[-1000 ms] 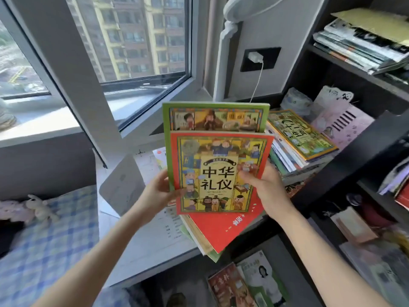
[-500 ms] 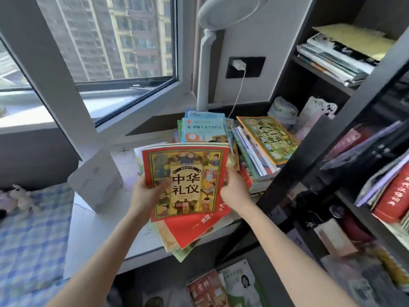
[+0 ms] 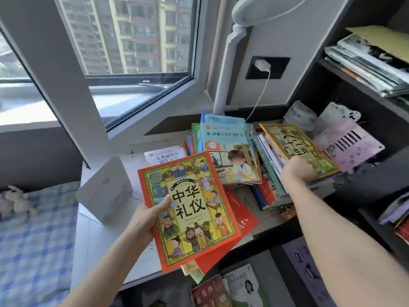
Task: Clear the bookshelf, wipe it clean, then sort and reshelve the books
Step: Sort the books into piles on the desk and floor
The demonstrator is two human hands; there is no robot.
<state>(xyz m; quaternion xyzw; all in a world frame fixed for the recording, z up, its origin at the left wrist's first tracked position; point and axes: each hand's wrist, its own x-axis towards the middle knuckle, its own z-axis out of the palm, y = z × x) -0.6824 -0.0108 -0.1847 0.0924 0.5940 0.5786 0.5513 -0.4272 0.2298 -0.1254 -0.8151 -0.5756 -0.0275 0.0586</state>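
A white lamp [image 3: 223, 85] stands at twelve o'clock, a charger [image 3: 262, 65] plugged in at one, a white box [image 3: 104, 191] at nine, beyond it a plush toy [image 3: 16, 200] on checked bedding [image 3: 33, 251].

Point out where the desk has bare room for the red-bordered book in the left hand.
Best patch: the white desk strip between the white box, the front edge and the left hand holding the red-bordered book. A narrow gap lies between the red cover and the book piles. The back right is crowded, where the right hand grips the orange-edged book.
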